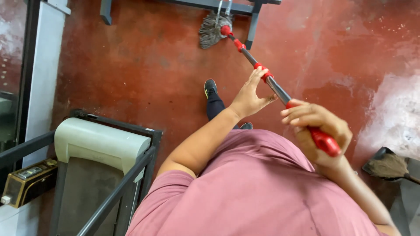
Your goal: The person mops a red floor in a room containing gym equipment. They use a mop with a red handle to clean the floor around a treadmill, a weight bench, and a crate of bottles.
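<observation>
Right hand gripping mop handle, left hand touching it, red floor

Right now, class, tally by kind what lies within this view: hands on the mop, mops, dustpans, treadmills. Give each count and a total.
Hands on the mop: 2, left hand and right hand
Mop: 1
Dustpan: 1
Treadmill: 1
Total: 5
</observation>
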